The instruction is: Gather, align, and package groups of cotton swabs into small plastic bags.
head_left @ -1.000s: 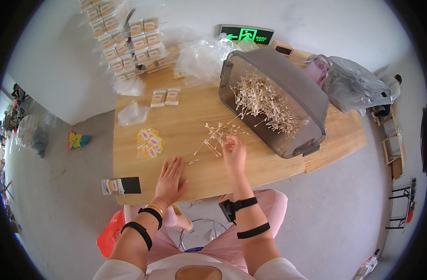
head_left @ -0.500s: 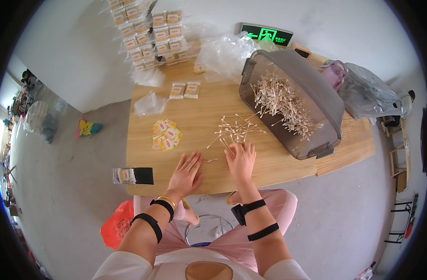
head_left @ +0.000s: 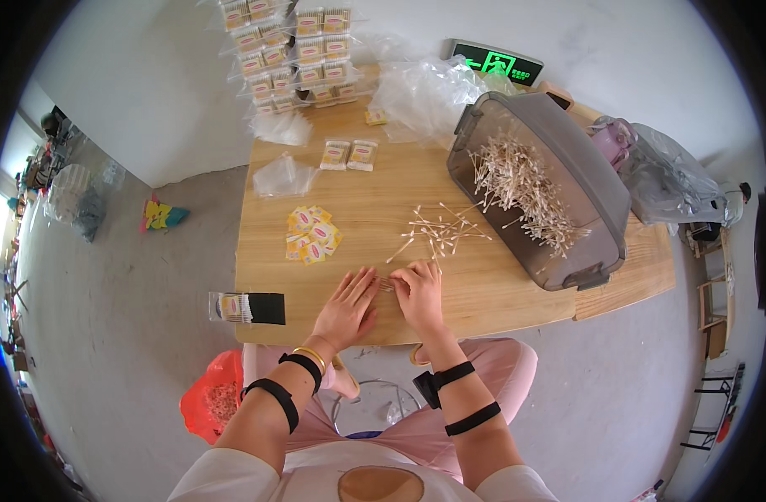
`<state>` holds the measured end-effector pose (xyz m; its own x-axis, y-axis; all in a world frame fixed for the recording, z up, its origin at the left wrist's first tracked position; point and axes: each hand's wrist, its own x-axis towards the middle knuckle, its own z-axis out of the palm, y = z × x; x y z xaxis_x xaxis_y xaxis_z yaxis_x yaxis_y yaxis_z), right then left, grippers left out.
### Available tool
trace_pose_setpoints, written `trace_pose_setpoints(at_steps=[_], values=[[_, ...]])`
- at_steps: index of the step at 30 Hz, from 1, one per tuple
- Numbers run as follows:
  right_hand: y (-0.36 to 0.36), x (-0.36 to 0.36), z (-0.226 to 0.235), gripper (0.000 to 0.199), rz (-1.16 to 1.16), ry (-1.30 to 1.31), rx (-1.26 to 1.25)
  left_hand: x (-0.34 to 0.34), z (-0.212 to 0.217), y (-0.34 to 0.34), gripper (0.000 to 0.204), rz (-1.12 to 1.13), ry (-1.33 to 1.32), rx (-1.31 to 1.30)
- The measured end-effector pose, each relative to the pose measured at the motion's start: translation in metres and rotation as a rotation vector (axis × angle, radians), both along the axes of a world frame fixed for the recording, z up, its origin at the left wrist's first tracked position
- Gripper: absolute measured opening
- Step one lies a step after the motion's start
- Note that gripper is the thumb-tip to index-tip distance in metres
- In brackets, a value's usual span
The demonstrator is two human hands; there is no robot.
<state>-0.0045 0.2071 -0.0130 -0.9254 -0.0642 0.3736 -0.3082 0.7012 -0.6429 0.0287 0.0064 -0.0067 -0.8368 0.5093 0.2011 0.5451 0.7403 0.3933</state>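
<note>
My left hand [head_left: 348,308] lies flat at the front of the wooden table [head_left: 500,309], fingers stretched out. A few cotton swabs [head_left: 387,284] lie by its fingertips, between the two hands. Close on their right, my right hand [head_left: 419,294] is closed, its fingertips pinched on cotton swabs at that small bunch; the fingers partly hide them. Just beyond it is a loose pile of cotton swabs [head_left: 440,233]. Left of the pile, yellow and white printed cards [head_left: 313,235] lie in an overlapping heap.
A grey plastic bin [head_left: 559,151], tipped on its side, holds many swabs at the right. Two filled packs [head_left: 349,155], clear bags [head_left: 282,176] and stacked packs [head_left: 324,50] are farther back. A pack on a black strip [head_left: 267,309] sits at the left edge, above a red bag [head_left: 214,397].
My right hand has drawn back from the loose pile toward my left hand, and its fingertips are now at the small bunch of swabs. The whole view has shifted slightly.
</note>
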Motion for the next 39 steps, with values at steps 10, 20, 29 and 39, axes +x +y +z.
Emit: trace_pose_setpoints(at_steps=[10, 20, 29, 39], values=[[0.014, -0.043, 0.013, 0.011, -0.054, 0.037, 0.222, -0.001, 0.001, 0.001, 0.062, -0.011, 0.033, 0.061], [0.015, -0.004, 0.007, 0.011, -0.148, -0.076, 0.18, 0.0, -0.002, -0.001, 0.061, 0.014, 0.007, 0.048], [0.035, 0.008, 0.001, 0.013, -0.268, -0.082, 0.185, -0.001, 0.0, 0.001, 0.062, 0.019, -0.003, 0.04], [0.038, 0.004, -0.001, 0.014, -0.38, -0.069, 0.121, -0.001, 0.005, 0.002, 0.063, 0.017, -0.013, 0.038]])
